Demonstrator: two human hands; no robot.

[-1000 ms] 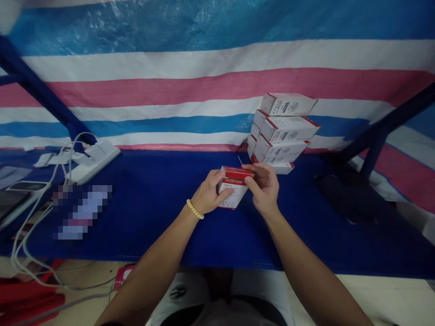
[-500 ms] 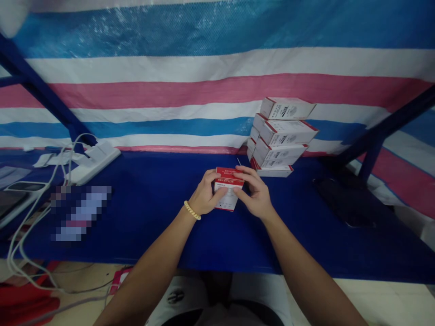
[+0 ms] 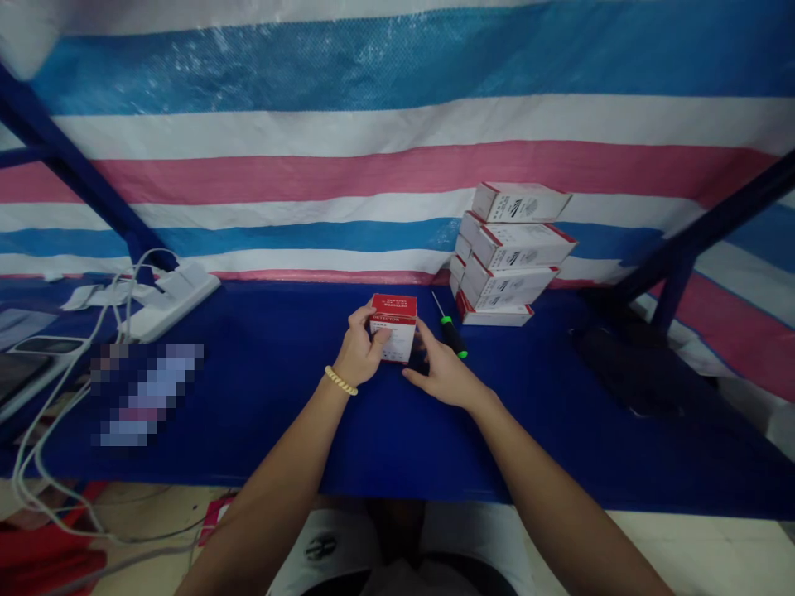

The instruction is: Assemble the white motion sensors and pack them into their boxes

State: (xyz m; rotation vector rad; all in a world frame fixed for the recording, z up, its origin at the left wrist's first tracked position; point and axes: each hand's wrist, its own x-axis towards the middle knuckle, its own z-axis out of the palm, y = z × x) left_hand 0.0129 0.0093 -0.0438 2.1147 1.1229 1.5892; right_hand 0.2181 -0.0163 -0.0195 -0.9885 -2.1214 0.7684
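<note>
A small red-and-white carton [image 3: 395, 339] with "DETECTOR" printed on its red top stands upright over the middle of the blue table. My left hand [image 3: 362, 346] grips its left side, thumb across the front face. By its right side is my right hand [image 3: 444, 364], fingers stretched and thumb apart; its fingertips are at the carton's right edge, and I cannot tell whether they touch. Just beyond that hand lies a screwdriver [image 3: 453, 335] with a black and green handle, its shaft pointing to the back.
Several white-and-red cartons [image 3: 515, 285] are stacked at the back right against a striped sheet [image 3: 310, 182]. On the left are a white power strip [image 3: 177, 302], cables and a blurred-out flat item [image 3: 149, 393]. A dark flat object [image 3: 627, 372] lies on the right.
The carton has moved left and slightly back, its top now closed-looking and facing me. My right hand has come off its front and top, and the screwdriver now shows fully.
</note>
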